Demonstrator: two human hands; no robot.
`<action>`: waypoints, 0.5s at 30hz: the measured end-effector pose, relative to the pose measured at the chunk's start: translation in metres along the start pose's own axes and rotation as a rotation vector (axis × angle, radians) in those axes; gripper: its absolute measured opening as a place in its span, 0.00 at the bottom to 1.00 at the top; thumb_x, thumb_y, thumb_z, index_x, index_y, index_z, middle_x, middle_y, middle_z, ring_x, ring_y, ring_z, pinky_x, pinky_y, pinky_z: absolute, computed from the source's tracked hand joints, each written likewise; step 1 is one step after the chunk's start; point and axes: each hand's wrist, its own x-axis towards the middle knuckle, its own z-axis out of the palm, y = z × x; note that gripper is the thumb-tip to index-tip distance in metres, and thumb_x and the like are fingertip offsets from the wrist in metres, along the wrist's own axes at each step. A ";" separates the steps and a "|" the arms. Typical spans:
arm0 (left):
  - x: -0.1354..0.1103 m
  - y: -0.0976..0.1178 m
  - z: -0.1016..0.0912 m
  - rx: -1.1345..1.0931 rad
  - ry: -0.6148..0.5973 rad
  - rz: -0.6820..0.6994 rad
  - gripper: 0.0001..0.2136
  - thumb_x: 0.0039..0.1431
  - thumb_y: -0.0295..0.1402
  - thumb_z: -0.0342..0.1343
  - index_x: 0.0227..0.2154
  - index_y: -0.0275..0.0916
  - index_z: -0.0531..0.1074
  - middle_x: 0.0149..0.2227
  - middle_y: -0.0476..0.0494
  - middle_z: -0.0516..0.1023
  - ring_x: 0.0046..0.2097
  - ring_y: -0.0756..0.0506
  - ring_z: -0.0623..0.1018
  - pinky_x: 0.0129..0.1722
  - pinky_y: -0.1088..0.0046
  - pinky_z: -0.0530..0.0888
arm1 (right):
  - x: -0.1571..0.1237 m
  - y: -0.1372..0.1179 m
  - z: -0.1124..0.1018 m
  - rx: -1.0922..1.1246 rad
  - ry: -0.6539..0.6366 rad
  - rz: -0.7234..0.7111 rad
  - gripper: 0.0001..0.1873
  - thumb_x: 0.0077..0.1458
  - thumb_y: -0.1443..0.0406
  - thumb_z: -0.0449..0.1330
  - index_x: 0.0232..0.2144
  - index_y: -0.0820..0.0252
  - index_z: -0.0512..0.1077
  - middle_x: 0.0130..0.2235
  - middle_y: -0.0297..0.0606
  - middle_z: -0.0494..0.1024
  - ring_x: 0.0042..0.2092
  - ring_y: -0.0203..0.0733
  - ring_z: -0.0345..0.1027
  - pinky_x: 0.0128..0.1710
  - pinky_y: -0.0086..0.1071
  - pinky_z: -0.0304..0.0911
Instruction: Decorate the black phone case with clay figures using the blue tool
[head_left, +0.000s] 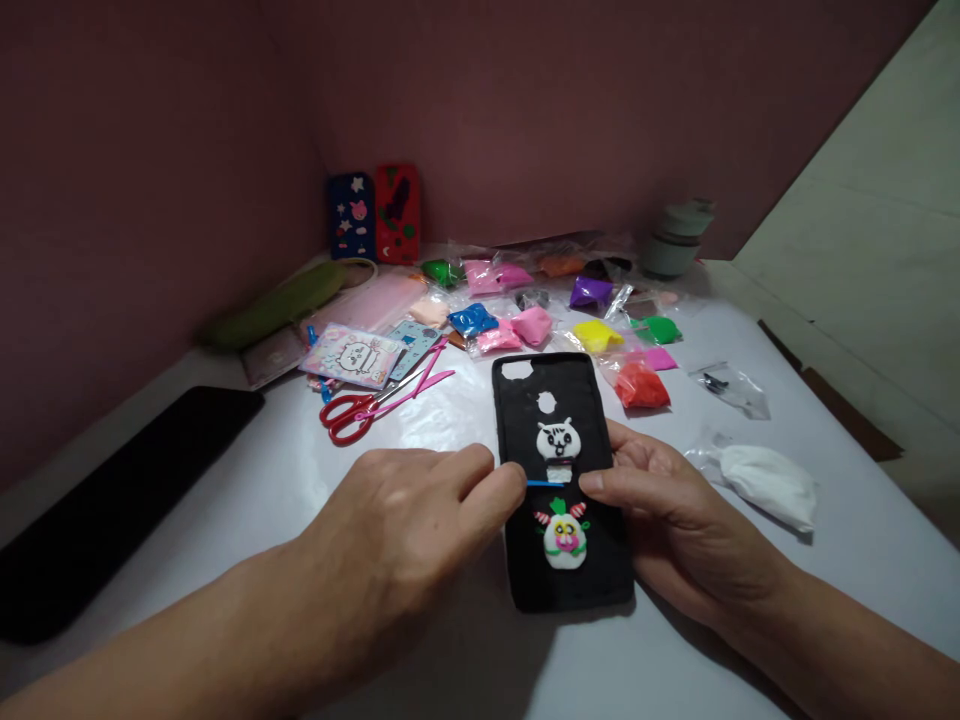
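My right hand (pixel 671 505) grips the right edge of a black phone case (pixel 531 585), thumb on its face, and holds it tilted above the table. In my left hand (pixel 427 510) a thin blue stick tool (pixel 546 484) is pinched, its tip at a small white clay piece (pixel 559 472). Just above that piece is a white clay animal head (pixel 558 440) with black markings. Lower on the case sits a white clay figure (pixel 565 545) with striped horns and a pink and yellow face. Most of the tool is hidden by my left fingers.
Bagged clay, including a red packet (pixel 641 387) and a white bag (pixel 769 485), lies beyond and to the right. Red-handled scissors (pixel 349 415) and a picture card (pixel 351 355) are left. A black slab (pixel 120 500) lies far left. Decorated blue (pixel 352 220) and red cases (pixel 397 215) lean on the wall.
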 end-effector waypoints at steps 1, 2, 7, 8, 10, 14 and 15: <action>0.000 0.000 0.001 0.008 -0.003 -0.003 0.10 0.63 0.19 0.41 0.36 0.36 0.66 0.25 0.53 0.61 0.23 0.50 0.60 0.22 0.71 0.54 | 0.000 0.000 0.000 -0.001 0.003 0.003 0.19 0.46 0.73 0.62 0.44 0.63 0.73 0.39 0.43 0.80 0.37 0.41 0.74 0.40 0.35 0.67; 0.000 -0.001 0.002 0.015 -0.008 -0.007 0.10 0.63 0.19 0.42 0.36 0.36 0.67 0.24 0.53 0.60 0.23 0.50 0.60 0.22 0.71 0.54 | 0.000 0.000 0.000 -0.002 0.009 0.004 0.19 0.46 0.73 0.62 0.43 0.63 0.73 0.39 0.43 0.80 0.37 0.41 0.74 0.40 0.35 0.67; 0.003 0.001 -0.002 -0.004 -0.003 -0.006 0.10 0.63 0.20 0.41 0.35 0.35 0.67 0.24 0.53 0.61 0.22 0.50 0.60 0.21 0.71 0.55 | 0.001 0.000 -0.001 -0.001 0.009 0.001 0.19 0.46 0.74 0.62 0.43 0.63 0.74 0.39 0.43 0.80 0.37 0.42 0.74 0.40 0.36 0.67; 0.004 0.002 -0.003 -0.004 -0.003 -0.010 0.11 0.63 0.20 0.40 0.34 0.35 0.67 0.23 0.53 0.61 0.22 0.50 0.60 0.21 0.71 0.55 | 0.001 0.000 -0.001 0.001 0.002 0.000 0.19 0.46 0.74 0.62 0.43 0.63 0.73 0.39 0.43 0.80 0.37 0.42 0.74 0.41 0.36 0.67; 0.006 0.004 -0.005 -0.002 0.006 -0.013 0.10 0.63 0.20 0.40 0.33 0.35 0.66 0.23 0.53 0.62 0.21 0.50 0.60 0.20 0.72 0.56 | 0.001 0.001 -0.002 0.004 -0.003 -0.001 0.20 0.46 0.74 0.62 0.44 0.63 0.73 0.39 0.43 0.80 0.37 0.42 0.74 0.41 0.36 0.67; 0.007 0.005 -0.005 -0.024 0.031 0.005 0.09 0.63 0.19 0.41 0.34 0.34 0.65 0.23 0.52 0.64 0.22 0.50 0.63 0.21 0.72 0.58 | 0.001 0.001 -0.002 0.010 -0.006 0.003 0.20 0.46 0.74 0.62 0.44 0.63 0.73 0.39 0.43 0.80 0.37 0.42 0.74 0.41 0.36 0.67; 0.007 0.005 -0.004 -0.023 0.026 0.004 0.09 0.63 0.19 0.41 0.34 0.34 0.65 0.23 0.52 0.64 0.22 0.50 0.63 0.21 0.72 0.59 | 0.001 0.001 -0.002 0.012 -0.008 0.002 0.20 0.46 0.74 0.62 0.44 0.62 0.73 0.39 0.43 0.80 0.37 0.42 0.73 0.41 0.36 0.67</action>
